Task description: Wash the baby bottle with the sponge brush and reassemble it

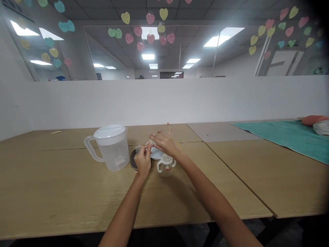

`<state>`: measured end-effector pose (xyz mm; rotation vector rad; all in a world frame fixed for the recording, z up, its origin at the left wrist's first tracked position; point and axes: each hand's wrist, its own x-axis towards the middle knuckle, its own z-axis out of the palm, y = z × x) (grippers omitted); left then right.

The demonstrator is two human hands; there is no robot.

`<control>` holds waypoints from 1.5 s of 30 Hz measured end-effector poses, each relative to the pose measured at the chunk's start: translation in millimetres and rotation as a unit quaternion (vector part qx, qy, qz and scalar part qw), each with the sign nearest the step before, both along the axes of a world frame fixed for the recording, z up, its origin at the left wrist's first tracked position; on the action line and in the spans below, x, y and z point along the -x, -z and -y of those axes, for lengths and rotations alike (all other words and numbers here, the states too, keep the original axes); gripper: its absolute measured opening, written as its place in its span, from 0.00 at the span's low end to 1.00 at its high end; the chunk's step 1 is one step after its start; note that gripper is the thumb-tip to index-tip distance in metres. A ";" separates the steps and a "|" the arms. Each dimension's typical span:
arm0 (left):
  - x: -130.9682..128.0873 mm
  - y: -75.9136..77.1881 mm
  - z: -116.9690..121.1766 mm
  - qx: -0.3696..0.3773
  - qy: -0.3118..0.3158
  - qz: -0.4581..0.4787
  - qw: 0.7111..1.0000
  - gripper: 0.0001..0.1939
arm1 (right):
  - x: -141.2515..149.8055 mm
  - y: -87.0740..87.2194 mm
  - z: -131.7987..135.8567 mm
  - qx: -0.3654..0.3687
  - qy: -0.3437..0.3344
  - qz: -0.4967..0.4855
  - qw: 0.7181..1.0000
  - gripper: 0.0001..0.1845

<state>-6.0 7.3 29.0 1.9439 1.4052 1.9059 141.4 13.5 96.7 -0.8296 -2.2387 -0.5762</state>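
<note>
Your bare forearms reach in over the front edge of a wooden table (77,192), where a small two-handled cup (167,168) stands upright, nearest you of the things set out, its pale top in place. Just beyond, your left hand (143,159) pinches thumb and fingers together on a small clear piece (151,142), which sits up between your hands, above a white plate (156,156). Your right hand (166,142) meets the same piece from the other side, one finger raised; whether its fingertips are clamped on it, you cannot tell from here. The work looks midway: the piece is picked up and in hand, but it is not yet set down or fitted to anything, and what your fingers have finished on it is too small to tell. A dark round dish (133,159) lies partly behind your left hand, beside a clear pitcher (114,151) that stands upright with its white lid (109,131) on, apparently untouched by this step. Farther off, a green cloth (285,134) covers the table's right side; a white wall (167,99) rises behind, below windows dotted with heart-shaped notes (150,18).
</note>
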 end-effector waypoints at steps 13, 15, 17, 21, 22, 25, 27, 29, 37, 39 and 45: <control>-7.7 -14.9 12.3 -0.029 0.125 -0.107 0.986 0.14 | -34.8 23.4 19.8 0.002 0.036 -0.041 0.999 0.14; -9.5 -10.3 14.4 -0.026 0.169 -0.127 0.977 0.19 | -40.5 34.9 20.5 0.016 0.052 -0.116 0.992 0.13; -11.0 -3.2 15.7 -0.016 0.200 -0.156 0.967 0.27 | -43.5 47.5 19.1 0.044 0.065 -0.220 0.972 0.14; -14.9 11.8 16.3 0.005 0.211 -0.229 0.950 0.39 | -42.2 67.1 19.6 0.097 0.054 -0.392 0.913 0.20; -16.3 15.3 15.8 0.014 0.203 -0.237 0.950 0.41 | -40.8 70.1 21.7 0.099 0.043 -0.407 0.907 0.20; -20.3 25.4 12.6 0.039 0.178 -0.234 0.955 0.40 | -35.7 75.9 30.6 0.065 -0.006 -0.375 0.925 0.18; -22.2 31.2 9.8 0.043 0.177 -0.221 0.958 0.39 | -32.6 78.7 34.6 0.034 -0.048 -0.296 0.953 0.18; -23.5 35.0 7.6 0.045 0.185 -0.208 0.959 0.39 | -30.8 82.1 34.7 0.026 -0.069 -0.228 0.971 0.18; -25.6 32.4 9.3 0.062 0.206 -0.176 0.960 0.38 | -28.7 97.4 20.5 0.127 -0.003 -0.287 0.949 0.17; -26.2 32.0 10.1 0.063 0.209 -0.171 0.961 0.37 | -27.1 96.6 20.5 0.169 -0.011 -0.316 0.933 0.17; -29.6 31.1 12.5 0.051 0.209 -0.149 0.965 0.33 | -25.4 89.6 20.6 0.256 -0.102 -0.366 0.889 0.14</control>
